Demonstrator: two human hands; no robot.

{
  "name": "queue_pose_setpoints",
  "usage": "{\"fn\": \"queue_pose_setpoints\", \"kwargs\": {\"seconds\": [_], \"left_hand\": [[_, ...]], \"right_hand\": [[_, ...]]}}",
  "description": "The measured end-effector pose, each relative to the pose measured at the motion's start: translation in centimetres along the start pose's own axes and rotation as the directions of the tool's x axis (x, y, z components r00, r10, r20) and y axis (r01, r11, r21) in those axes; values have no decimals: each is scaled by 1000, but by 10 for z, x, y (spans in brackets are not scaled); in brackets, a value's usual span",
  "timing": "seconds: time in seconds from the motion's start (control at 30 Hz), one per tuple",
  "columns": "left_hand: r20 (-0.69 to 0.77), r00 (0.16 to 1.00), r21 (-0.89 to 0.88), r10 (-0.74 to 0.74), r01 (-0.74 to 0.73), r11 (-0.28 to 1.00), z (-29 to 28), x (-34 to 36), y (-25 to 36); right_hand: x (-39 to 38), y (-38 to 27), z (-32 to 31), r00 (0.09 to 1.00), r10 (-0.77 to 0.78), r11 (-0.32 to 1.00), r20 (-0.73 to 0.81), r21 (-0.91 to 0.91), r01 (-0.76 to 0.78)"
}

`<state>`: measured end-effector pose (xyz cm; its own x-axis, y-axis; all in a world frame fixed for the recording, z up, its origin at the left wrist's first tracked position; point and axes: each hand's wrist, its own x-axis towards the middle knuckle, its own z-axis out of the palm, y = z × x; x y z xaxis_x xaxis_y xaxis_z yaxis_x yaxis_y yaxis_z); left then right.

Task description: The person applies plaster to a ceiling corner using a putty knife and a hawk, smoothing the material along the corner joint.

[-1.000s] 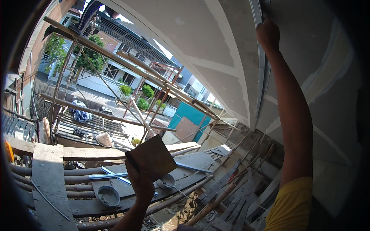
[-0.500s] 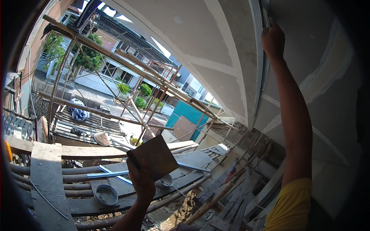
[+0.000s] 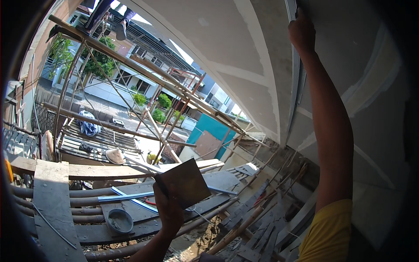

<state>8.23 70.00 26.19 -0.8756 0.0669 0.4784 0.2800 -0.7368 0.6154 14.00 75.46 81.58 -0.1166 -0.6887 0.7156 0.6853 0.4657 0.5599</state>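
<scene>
Left hand (image 3: 168, 209) grips flat square brown board (image 3: 183, 183) at its lower-left edge; looks stiff, light. Right hand (image 3: 301, 32), well above board, presses grey ceiling strip (image 3: 297, 87); grip unclear.

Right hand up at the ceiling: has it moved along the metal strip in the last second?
Cannot tell. The right hand sits at the metal strip near the picture's top in every frame; the small shifts match the head camera's own movement.

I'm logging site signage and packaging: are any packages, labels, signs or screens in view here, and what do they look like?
None that can be made out: no package, label, sign or screen.
Nearest lookalike: the plain brown square board in the left hand, unmarked.
The right hand touches the bare grey ceiling.
</scene>
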Motion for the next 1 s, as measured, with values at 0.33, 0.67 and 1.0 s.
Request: {"fn": "queue_pose_setpoints", "kwargs": {"seconds": [0.33,0.67,1.0], "left_hand": [[-47,997,-34,67,-68,997,8,-7,10],[-7,1000,-63,18,-19,998,6,-5,13],[84,992,-253,-94,113,961,5,-1,0]], "right_hand": [[-57,-5,-31,1000,0,992,21,124,-3],[-61,37,-30,976,205,967,78,136,-214],[-53,40,-14,999,47,980,2,193,-47]]}}
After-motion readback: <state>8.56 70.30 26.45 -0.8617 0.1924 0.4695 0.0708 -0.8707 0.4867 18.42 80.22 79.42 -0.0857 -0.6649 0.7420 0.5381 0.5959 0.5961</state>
